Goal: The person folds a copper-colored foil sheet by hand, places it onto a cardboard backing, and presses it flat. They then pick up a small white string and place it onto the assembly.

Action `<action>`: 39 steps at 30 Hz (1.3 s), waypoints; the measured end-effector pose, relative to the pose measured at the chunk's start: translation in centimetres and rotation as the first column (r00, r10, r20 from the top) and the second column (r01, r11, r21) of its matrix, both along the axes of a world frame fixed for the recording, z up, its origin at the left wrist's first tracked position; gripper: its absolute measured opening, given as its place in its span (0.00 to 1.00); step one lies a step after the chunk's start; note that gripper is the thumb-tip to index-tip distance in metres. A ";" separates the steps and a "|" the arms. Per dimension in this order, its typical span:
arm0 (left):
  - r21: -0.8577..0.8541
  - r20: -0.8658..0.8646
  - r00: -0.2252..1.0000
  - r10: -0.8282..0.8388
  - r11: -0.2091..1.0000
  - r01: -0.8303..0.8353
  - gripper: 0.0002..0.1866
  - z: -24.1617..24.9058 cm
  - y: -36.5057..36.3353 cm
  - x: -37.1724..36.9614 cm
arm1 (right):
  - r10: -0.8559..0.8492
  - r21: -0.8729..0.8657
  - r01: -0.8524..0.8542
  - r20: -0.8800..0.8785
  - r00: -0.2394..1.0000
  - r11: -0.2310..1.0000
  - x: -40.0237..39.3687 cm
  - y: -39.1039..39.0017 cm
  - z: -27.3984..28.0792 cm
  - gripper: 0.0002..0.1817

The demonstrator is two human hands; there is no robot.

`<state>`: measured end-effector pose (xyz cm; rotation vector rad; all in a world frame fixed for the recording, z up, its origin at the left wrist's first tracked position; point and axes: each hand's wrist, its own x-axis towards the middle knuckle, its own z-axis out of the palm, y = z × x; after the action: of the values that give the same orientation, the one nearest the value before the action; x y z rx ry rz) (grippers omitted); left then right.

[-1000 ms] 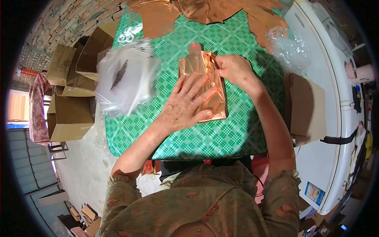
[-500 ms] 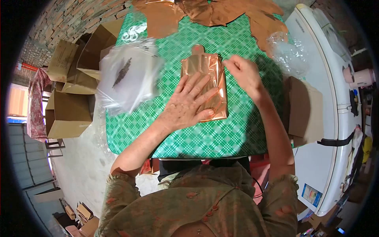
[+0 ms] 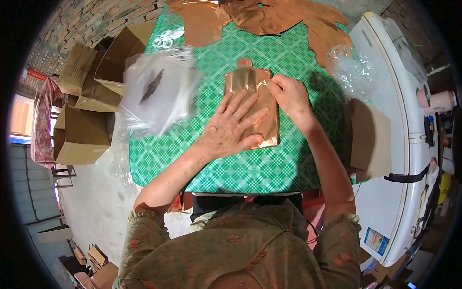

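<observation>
A shiny copper-coloured foil piece (image 3: 263, 96), folded into a flat rectangle with a rounded tab at its top, lies on the green checked tablecloth (image 3: 250, 173). My left hand (image 3: 228, 125) is pressed flat over its lower left part with fingers spread, hiding some of it. At the upper right edge, my right hand (image 3: 291, 96) has thumb and forefinger pinched together on the foil, the other fingers curled in. Left of my hands lies a stack of clear plastic bags (image 3: 178, 91) with a dark mark on top.
Larger copper-coloured sheets (image 3: 269, 17) spread along the far edge, with white rings (image 3: 168, 38) at far left. Crumpled clear plastic (image 3: 353, 70) sits at the right. Open cardboard boxes (image 3: 86, 135) stand left of the table; a brown cardboard piece (image 3: 370, 139) and white fridge (image 3: 385, 111) are right.
My right hand has moved slightly left and down, from beside the foil onto its upper right edge. My left hand stays flat on the foil.
</observation>
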<state>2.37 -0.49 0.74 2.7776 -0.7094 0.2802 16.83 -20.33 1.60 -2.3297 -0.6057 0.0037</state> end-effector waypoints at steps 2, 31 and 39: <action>-0.010 0.002 1.000 -0.001 1.000 0.001 0.37 -0.1 0.0 0.0 | -0.023 0.013 0.022 0.036 0.999 1.000 -0.4 0.2 -0.2 0.16; -0.017 0.085 0.996 0.025 1.000 -0.024 0.41 -1.3 -0.1 0.4 | 0.241 -0.110 -0.218 0.285 0.928 0.970 -11.2 3.2 -0.8 0.50; 0.004 0.092 0.996 0.006 1.000 -0.007 0.38 -1.0 0.0 0.3 | 0.192 -0.176 -0.143 0.300 0.934 0.974 -11.6 2.9 -2.3 0.54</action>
<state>2.64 -0.48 -0.23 2.7867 -0.7234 0.4113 5.20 -17.48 -0.65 -2.4369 -0.9950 -0.2574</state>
